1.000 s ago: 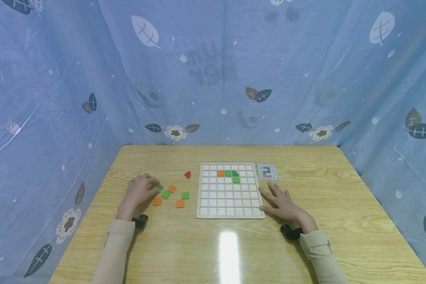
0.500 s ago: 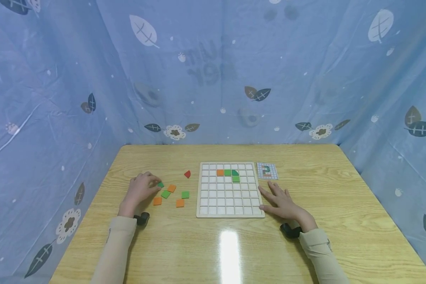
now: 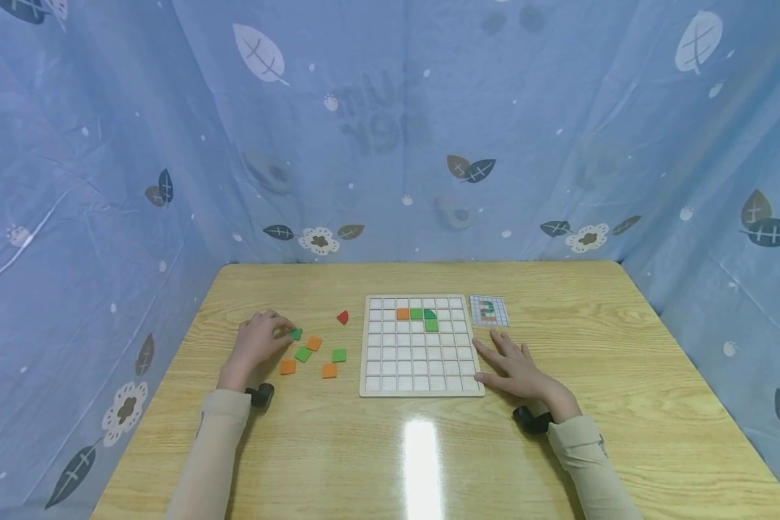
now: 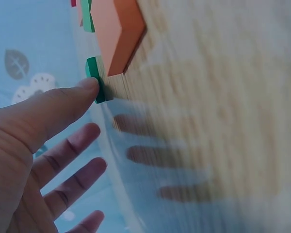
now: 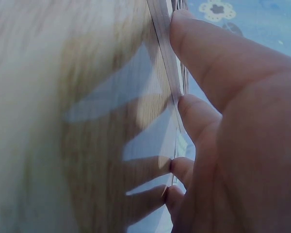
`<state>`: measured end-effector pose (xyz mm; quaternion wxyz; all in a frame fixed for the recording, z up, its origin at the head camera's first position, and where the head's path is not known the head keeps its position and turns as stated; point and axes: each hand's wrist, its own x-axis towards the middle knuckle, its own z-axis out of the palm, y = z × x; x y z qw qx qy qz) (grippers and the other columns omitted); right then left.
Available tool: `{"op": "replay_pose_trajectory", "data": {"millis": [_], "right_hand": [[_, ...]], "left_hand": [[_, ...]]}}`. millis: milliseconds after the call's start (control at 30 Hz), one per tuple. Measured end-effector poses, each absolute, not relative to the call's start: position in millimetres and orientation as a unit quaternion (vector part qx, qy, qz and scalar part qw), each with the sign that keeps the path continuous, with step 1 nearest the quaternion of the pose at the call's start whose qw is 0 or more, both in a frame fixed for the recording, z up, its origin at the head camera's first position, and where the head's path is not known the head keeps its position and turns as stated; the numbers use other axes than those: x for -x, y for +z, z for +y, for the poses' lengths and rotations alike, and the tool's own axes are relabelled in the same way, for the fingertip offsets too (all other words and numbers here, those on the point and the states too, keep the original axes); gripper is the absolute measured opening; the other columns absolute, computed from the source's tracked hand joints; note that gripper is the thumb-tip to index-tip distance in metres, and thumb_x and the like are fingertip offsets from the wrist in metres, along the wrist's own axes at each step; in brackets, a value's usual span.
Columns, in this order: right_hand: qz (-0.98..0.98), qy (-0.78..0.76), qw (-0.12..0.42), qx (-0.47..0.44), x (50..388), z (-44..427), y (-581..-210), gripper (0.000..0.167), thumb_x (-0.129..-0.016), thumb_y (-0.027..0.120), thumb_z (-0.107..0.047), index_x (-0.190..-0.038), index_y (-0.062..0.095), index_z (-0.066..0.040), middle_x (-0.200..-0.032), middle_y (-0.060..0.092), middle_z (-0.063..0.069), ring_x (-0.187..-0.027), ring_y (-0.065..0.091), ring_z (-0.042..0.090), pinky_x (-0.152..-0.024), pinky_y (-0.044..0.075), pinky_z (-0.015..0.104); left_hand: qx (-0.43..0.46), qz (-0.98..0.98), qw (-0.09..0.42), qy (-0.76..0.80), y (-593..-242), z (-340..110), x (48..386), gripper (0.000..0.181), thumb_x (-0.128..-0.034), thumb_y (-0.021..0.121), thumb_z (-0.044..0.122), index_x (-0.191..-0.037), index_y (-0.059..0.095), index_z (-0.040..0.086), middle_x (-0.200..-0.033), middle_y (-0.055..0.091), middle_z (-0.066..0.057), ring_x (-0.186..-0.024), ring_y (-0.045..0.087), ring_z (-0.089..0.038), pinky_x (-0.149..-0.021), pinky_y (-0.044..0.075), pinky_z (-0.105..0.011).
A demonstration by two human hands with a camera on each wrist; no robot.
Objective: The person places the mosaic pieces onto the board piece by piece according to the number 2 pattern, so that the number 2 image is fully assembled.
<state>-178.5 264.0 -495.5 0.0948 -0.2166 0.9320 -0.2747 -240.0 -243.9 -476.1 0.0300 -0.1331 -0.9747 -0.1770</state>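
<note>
My left hand (image 3: 258,341) is left of the scattered tiles and pinches a dark green tile (image 3: 296,334) between thumb and index finger. In the left wrist view the thumb lies against this dark green tile (image 4: 94,80), low at the table surface; its full shape is partly hidden. My right hand (image 3: 518,370) lies with fingers spread, thumb and index fingertip touching the right edge of the white grid board (image 3: 399,361). On the board sit an orange square (image 3: 403,314), two light green squares (image 3: 417,313) and a dark green quarter-round tile (image 3: 430,314).
Near my left hand lie orange squares (image 3: 329,370), light green squares (image 3: 339,355) and a red quarter-round tile (image 3: 343,317). A small pattern card (image 3: 489,310) lies by the board's upper right corner. A blue curtain (image 3: 390,144) surrounds the wooden table (image 3: 338,448).
My left hand has shifted slightly away from me and to the right, and the dark green tile has moved with it. The right hand stays at the board's edge.
</note>
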Motion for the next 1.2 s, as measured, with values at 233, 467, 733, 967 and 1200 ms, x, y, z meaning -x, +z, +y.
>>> {"op": "replay_pose_trajectory", "data": {"millis": [233,467,733,967,1200], "right_hand": [[0.932,-0.274,0.096,0.217,179,264,-495,0.067,-0.091,0.057,-0.036,-0.146,0.029,-0.011,-0.151,0.009,0.026,-0.137,0.002,0.048,-0.101,-0.005,0.069],[0.932,-0.273,0.094,0.217,179,264,-496,0.067,-0.09,0.057,-0.037,-0.146,0.029,-0.012,-0.151,0.009,0.026,-0.137,0.002,0.048,-0.101,-0.005,0.069],[0.933,-0.272,0.095,0.218,180,264,-497,0.067,-0.091,0.056,-0.038,-0.146,0.029,-0.012,-0.152,0.009,0.025,-0.137,0.002,0.048,-0.102,-0.006,0.069],[0.932,-0.274,0.096,0.218,180,264,-498,0.067,-0.091,0.056,-0.039,-0.146,0.028,-0.012,-0.152,0.008,0.025,-0.137,0.001,0.048,-0.101,-0.006,0.069],[0.932,-0.273,0.09,0.222,180,265,-499,0.067,-0.091,0.055,-0.038,-0.147,0.027,-0.013,-0.152,0.008,0.025,-0.137,0.001,0.047,-0.101,-0.006,0.069]], "left_hand": [[0.13,-0.974,0.03,-0.184,-475,-242,246,0.02,-0.0844,0.068,0.021,-0.104,0.069,0.015,-0.107,0.06,-0.011,-0.104,0.05,-0.037,-0.092,0.029,-0.064],[0.13,-0.975,0.026,-0.18,-476,-241,253,0.022,-0.0848,0.067,0.021,-0.106,0.068,0.016,-0.107,0.059,-0.011,-0.104,0.049,-0.036,-0.092,0.028,-0.064],[0.115,-0.973,0.022,-0.199,-474,-237,252,0.028,-0.0832,0.069,0.032,-0.105,0.069,0.014,-0.108,0.059,-0.012,-0.106,0.048,-0.037,-0.094,0.026,-0.063],[0.106,-0.976,0.019,-0.189,-474,-234,252,0.03,-0.0811,0.07,0.034,-0.103,0.069,0.014,-0.111,0.058,-0.013,-0.108,0.047,-0.04,-0.094,0.026,-0.064],[0.117,-0.975,0.017,-0.189,-476,-236,253,0.024,-0.0832,0.069,0.028,-0.104,0.069,0.015,-0.109,0.059,-0.011,-0.105,0.047,-0.036,-0.093,0.028,-0.062]]}}
